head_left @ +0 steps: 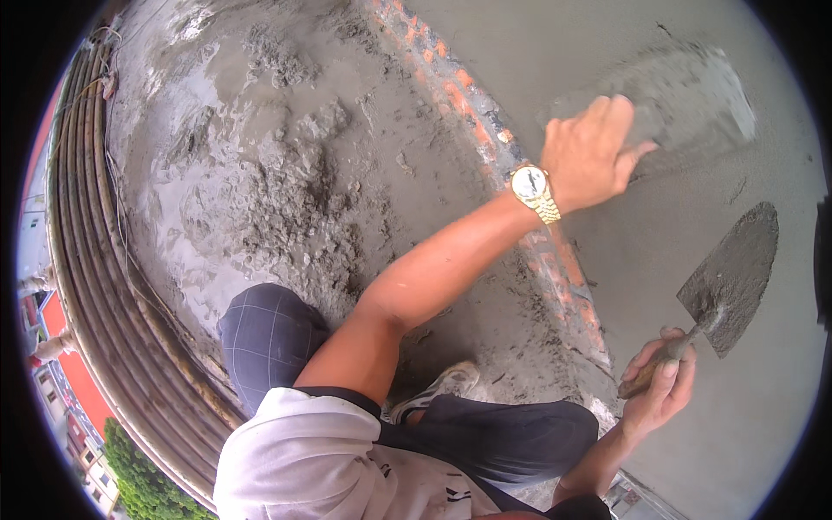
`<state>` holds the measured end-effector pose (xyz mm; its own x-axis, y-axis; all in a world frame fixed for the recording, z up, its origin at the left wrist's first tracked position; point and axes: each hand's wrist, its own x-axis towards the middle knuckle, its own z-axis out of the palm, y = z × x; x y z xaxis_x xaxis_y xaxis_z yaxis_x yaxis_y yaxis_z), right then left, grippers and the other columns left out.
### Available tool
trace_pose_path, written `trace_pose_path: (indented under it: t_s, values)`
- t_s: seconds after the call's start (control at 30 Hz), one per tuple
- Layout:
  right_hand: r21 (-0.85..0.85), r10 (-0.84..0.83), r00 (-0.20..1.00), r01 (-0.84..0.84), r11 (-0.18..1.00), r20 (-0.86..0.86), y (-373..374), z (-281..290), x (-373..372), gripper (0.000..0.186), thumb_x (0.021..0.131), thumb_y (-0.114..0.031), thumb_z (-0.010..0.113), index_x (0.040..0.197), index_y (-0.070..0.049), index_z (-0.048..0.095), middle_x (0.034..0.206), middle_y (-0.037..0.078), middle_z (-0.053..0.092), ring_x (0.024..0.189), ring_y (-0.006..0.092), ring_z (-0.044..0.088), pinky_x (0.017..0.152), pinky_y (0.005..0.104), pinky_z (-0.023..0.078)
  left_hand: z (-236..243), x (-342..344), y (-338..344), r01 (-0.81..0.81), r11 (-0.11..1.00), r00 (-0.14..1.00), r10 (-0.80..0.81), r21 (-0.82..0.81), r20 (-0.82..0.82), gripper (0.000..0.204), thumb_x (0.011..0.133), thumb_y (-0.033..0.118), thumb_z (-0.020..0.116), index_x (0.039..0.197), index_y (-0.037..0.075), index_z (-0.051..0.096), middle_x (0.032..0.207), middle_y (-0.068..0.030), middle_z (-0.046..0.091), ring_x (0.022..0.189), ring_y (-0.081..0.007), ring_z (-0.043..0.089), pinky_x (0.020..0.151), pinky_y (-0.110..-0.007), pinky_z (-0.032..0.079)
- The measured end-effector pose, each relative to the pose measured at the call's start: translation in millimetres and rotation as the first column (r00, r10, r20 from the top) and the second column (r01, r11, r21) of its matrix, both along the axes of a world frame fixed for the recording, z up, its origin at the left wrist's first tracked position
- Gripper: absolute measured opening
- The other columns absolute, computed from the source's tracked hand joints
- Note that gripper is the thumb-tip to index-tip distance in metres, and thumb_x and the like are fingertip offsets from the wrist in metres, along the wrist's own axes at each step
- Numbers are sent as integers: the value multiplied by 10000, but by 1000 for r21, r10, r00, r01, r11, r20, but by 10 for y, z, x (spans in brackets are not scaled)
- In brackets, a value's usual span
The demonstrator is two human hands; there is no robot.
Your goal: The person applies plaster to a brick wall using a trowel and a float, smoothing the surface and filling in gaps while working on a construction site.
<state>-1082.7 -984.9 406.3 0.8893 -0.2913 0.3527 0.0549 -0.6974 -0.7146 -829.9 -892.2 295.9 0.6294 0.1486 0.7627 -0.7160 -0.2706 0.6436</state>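
Observation:
My left hand (pixel 591 149), with a gold watch (pixel 530 182) at its wrist, is closed on a wide flat plastering trowel (pixel 702 104). Its blade lies against the smooth grey mortar surface (pixel 693 191) and is smeared by motion. The trowel's handle is hidden under my fingers. Lower right, my right hand (pixel 663 381) grips the wooden handle of a pointed brick trowel (pixel 732 277). Wet mortar coats that leaf-shaped blade, which points up and to the right, over the same grey surface.
A strip of exposed red brick (pixel 472 113) edges the smooth mortar. Left of it, wet lumpy mortar (pixel 295 165) covers the floor around my bent knees and shoe (pixel 446 386). Long brown poles (pixel 113 234) curve along the left edge, with buildings and a green tree (pixel 147 477) beyond.

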Motion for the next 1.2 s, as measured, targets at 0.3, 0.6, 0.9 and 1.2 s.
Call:
trace_pose_path:
  t_s: [0.3, 0.6, 0.9, 1.2]
  values:
    - [97, -111, 985, 98, 990, 131, -149, 196, -331, 516, 1040, -424, 493, 1134, 80, 554, 653, 81, 559, 489, 91, 468, 463, 214, 342, -1384, 1074, 740, -81, 850, 791, -263, -520, -553, 507, 944, 370, 708, 1121, -20, 436, 818, -136, 646, 616, -230, 621, 564, -377, 519]
    - [103, -169, 946, 146, 984, 278, -79, 461, -592, 516, 1033, -415, 503, 1162, 83, 542, 672, 100, 560, 503, 112, 484, 467, 224, 362, -794, -1422, -957, 321, 840, 678, -526, -437, -514, 659, 936, 372, 719, 1275, -64, 359, 1084, -227, 617, 898, -257, 616, 778, -408, 523]
    - [-10, -56, 984, 58, 998, 169, 110, 323, -377, 472, 1025, -391, 521, 1127, 64, 594, 630, 51, 576, 494, 69, 449, 504, 219, 324, -1028, -1424, -861, 329, 831, 936, -350, 449, -39, 522, 705, 170, 750, 1165, 39, 539, 1008, -122, 573, 902, -292, 647, 759, -420, 549]
    - [104, -1, 1000, -1, 995, 21, -196, 283, -435, 400, 1020, -311, 563, 1112, 76, 606, 656, 47, 576, 532, 78, 489, 506, 240, 363, -943, 853, 945, -54, 995, 923, 17, -87, -385, 486, 872, 368, 790, 1034, -5, 523, 884, -176, 674, 746, -307, 631, 694, -420, 526]
